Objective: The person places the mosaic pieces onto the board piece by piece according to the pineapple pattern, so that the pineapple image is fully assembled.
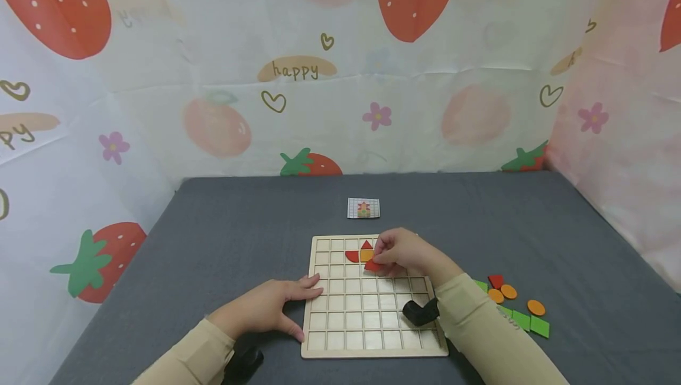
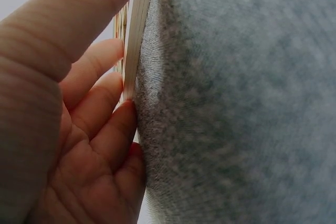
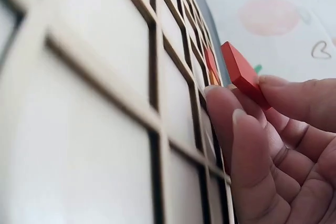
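Observation:
My right hand [image 1: 407, 252] pinches a small red tile [image 3: 245, 74] between thumb and fingers, over the upper part of a wooden grid board [image 1: 330, 320]. On the board, close to that hand, lie an orange square tile [image 1: 366, 256], a red triangle tile [image 1: 366, 245] above it and a red rounded tile [image 1: 352, 256] on its left. My left hand [image 1: 271, 308] rests at the board's left edge, fingers spread and thumb near the lower corner. In the left wrist view, fingertips touch the board's side [image 2: 135, 40].
A small pattern card [image 1: 364, 208] lies beyond the board. To the right, partly behind the right sleeve [image 1: 495, 326], are several loose tiles: green squares [image 1: 540, 326], orange circles [image 1: 536, 307] and a red one [image 1: 496, 281]. A printed cloth [image 1: 415, 136] hangs behind the grey table [image 1: 239, 225].

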Demonstrator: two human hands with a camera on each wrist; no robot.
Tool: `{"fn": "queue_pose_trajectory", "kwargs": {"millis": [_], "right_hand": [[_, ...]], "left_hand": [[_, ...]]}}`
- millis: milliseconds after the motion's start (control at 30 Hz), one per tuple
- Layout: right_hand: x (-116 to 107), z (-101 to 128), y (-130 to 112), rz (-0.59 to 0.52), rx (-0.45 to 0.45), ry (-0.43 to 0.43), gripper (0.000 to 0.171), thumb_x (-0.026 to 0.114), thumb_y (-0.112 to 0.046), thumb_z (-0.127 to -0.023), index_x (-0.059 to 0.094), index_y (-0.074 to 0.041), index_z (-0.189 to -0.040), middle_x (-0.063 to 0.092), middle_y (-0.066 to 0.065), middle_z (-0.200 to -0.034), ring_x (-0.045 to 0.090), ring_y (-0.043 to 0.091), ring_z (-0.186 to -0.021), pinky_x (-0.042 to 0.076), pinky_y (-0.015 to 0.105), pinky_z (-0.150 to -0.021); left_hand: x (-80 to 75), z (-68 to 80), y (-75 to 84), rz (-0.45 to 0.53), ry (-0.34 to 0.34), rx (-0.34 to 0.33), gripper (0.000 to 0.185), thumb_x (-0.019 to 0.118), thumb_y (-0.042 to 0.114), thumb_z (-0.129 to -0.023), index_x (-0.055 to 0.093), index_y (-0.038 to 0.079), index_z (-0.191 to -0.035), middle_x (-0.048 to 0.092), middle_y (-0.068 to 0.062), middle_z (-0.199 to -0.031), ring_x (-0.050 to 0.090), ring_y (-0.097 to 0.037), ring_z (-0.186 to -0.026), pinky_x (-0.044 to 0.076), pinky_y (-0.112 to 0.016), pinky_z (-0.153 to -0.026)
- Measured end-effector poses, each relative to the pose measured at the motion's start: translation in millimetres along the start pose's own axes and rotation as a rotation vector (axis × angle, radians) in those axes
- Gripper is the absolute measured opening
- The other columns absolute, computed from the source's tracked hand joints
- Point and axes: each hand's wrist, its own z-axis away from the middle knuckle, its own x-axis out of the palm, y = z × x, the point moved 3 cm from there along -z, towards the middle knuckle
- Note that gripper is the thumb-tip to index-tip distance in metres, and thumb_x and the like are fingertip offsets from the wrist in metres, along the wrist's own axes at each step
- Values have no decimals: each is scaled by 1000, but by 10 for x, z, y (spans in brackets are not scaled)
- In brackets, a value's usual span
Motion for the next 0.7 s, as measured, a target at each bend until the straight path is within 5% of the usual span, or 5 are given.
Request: {"fn": "queue_pose_trajectory", "kwargs": {"millis": [700], "right_hand": [[295,-119,-109,128,-65,42,8,63,0,-75,57,-1,-71,59,8,-67,60,17,-58,49,29,-54]], "left_hand": [[-4,-6,11,6,-24,-6,84,68,53,-58,39,23,-131,27,5,-139,28,-11,-124,30,-35,-96]]}}
